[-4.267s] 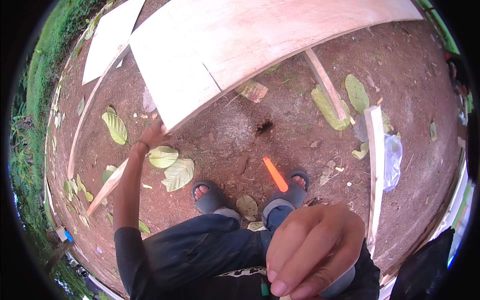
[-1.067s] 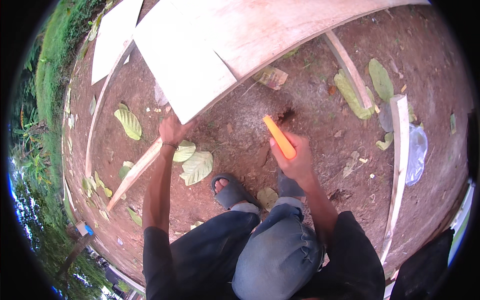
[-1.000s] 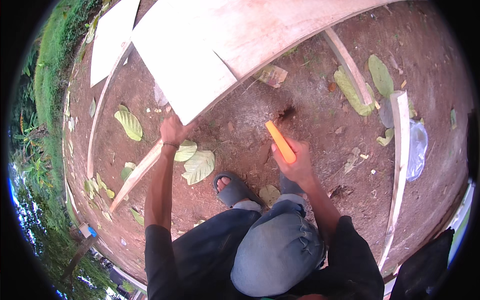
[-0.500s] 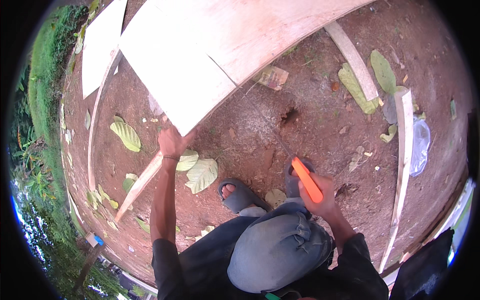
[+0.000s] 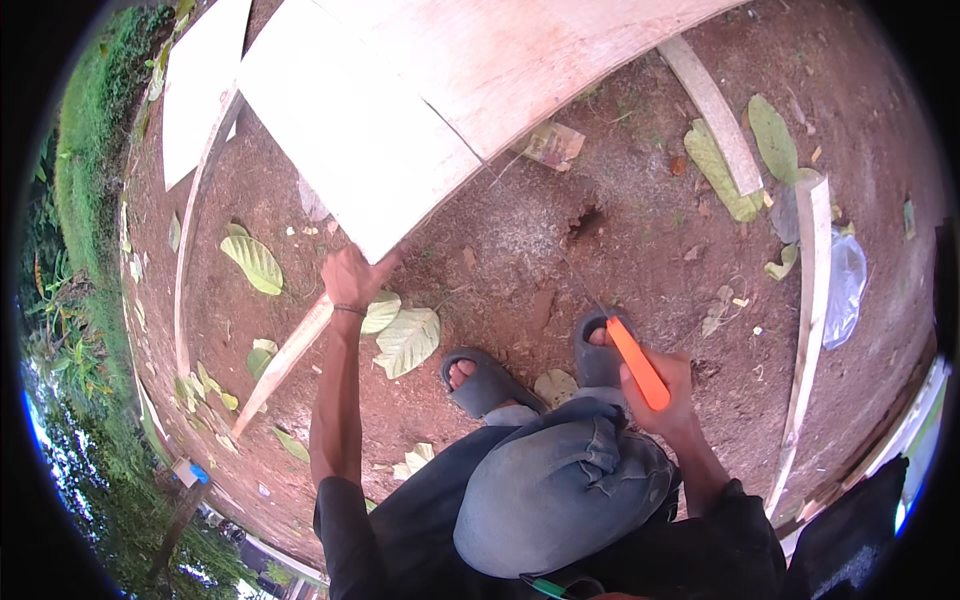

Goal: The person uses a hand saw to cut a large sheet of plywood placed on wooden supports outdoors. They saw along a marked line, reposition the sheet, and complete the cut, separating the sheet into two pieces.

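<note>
- Handsaw with a bright orange handle and a thin, blurred blade sits in the right hand, the handle running diagonally across the palm side.
- The right hand is clenched around that handle, near the right knee (grey-blue worn denim) and just beside the dark grey open-toed sandal on the right foot.
- From the handle, the blade points up and left, away from the fist, toward a narrow dark slit in the large pale plywood sheet.
- The left hand touches the sheet's near corner, thumb spread to the right; its fingertips are hidden, so whether they grasp the board cannot be told.
- A light rough-sawn wooden strip slants down and left from beside the left hand.
- Large yellow-green leaves lie on reddish-brown soil near the left wrist.
</note>
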Motion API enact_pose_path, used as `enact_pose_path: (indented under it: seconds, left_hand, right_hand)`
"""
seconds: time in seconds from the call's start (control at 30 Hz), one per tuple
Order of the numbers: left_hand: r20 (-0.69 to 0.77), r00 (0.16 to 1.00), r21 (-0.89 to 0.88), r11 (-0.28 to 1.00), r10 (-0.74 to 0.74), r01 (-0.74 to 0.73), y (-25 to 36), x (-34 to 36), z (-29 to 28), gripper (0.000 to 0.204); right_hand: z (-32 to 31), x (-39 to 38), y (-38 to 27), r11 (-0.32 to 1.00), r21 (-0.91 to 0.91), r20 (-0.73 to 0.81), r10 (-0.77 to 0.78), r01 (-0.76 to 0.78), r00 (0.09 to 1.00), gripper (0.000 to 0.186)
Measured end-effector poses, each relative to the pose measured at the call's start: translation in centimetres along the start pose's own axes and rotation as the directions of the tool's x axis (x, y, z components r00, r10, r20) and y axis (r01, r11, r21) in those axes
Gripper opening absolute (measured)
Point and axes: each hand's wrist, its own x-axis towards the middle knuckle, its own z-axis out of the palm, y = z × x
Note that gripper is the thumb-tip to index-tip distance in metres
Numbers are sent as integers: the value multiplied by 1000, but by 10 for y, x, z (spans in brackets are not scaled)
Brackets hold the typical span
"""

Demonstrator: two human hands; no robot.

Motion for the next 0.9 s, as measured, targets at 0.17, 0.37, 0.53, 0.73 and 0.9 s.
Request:
enact_pose_path:
  seconds: [0.17, 0.37, 0.53, 0.73, 0.9]
  left_hand:
    - [-68, 993, -50, 994, 97, -100, 4, 11, 5, 76]
    - [-78, 994, -16, 997, 78, -79, -4, 2, 11, 77]
    - [-31, 998, -59, 996, 58, -59, -4, 19, 12, 76]
    - [-101, 990, -97, 990, 95, -105, -5, 10, 9, 75]
    - [-23, 998, -4, 999, 54, -54, -13, 4, 2, 74]
  right_hand:
    - [22, 60, -11, 999, -37, 72, 17, -14, 997, 9]
    - [0, 19, -16, 999, -12, 78, 48, -47, 996, 5]
    - [-7, 16, 5, 998, -63, 121, 21, -13, 992, 8]
    - [-10, 10, -4, 998, -62, 163, 40, -30, 986, 7]
    - [-10, -11, 2, 1000, -27, 36, -15, 16, 999, 5]
